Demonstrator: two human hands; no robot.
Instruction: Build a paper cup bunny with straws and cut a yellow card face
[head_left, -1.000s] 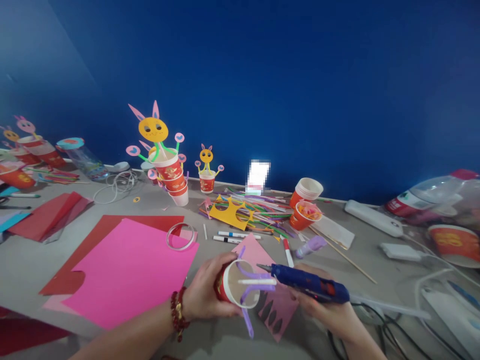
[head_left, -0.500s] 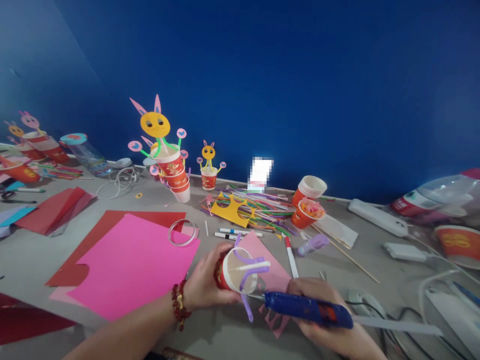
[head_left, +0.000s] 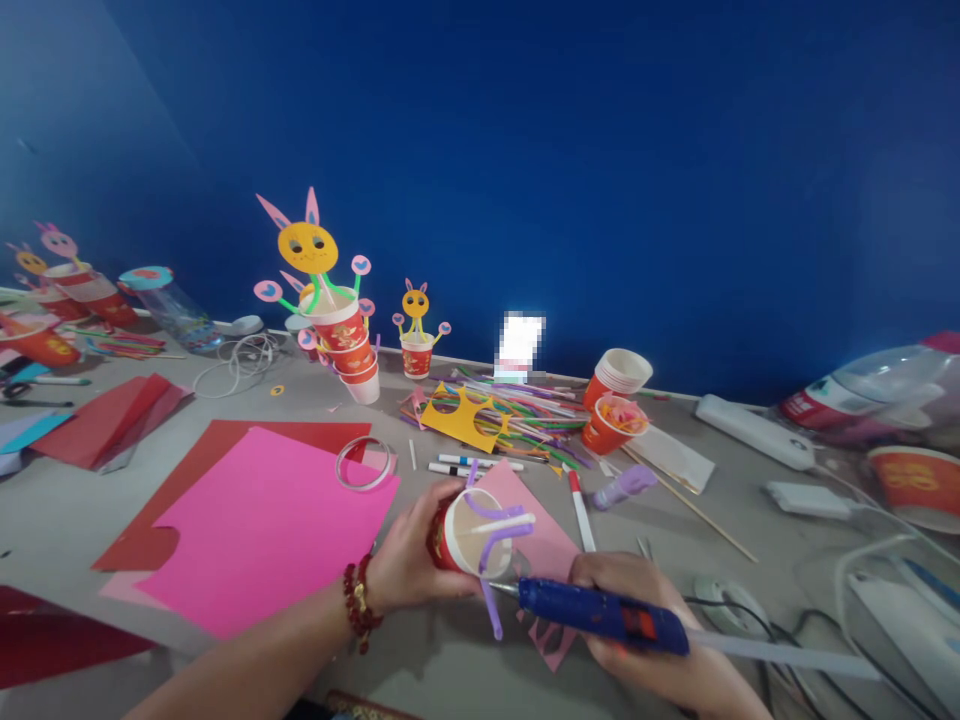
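Wrapped round a red and white paper cup, my left hand holds it tilted, its open mouth facing up and toward me. Purple bent straws and a white stick stick out of the cup, and one straw end hangs below the rim. My right hand grips a blue glue gun with a white glue stick out of its back. The gun's metal tip is at the lower rim, close to the purple straw; whether they touch is hard to tell.
Pink paper and red paper lie at the left. A cup figure and a smaller one stand behind. Several loose straws, a yellow cut-out, markers, stacked cups and cables lie ahead and right.
The glue gun in my right hand has moved slightly left, its tip now nearer the straw at the cup's rim. My left hand and the cup have shifted very little.
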